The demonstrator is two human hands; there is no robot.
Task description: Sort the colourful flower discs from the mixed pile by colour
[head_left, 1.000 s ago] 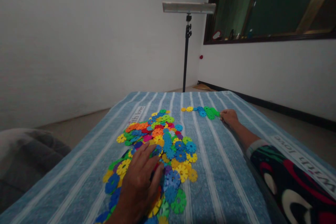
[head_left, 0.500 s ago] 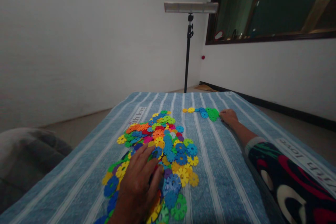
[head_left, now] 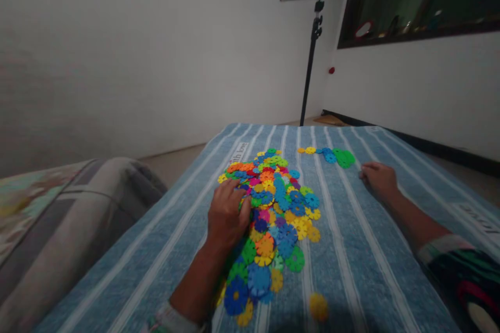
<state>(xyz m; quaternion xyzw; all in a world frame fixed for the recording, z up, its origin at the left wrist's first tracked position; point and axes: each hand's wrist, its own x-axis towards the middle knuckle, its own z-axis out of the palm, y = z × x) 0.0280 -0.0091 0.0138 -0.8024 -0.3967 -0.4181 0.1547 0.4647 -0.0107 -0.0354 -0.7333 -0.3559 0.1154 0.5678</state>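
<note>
Head view: left hand (head_left: pixel 228 213) arches over discs (head_left: pixel 282 195), right hand (head_left: pixel 378 179) curls apart.

The left forearm (head_left: pixel 201 281) slants in from the near edge of the table (head_left: pixel 148 270), its hand (head_left: pixel 228 213) palm down toward the left edge, fingers (head_left: pixel 230 186) slightly bent and thumb (head_left: pixel 245 210) held apart. The right forearm (head_left: pixel 420 223) crosses the right edge; its hand (head_left: pixel 379 179) lies toward the far right corner, fingers curled leftward, and whether the tips meet cannot be told.
</note>
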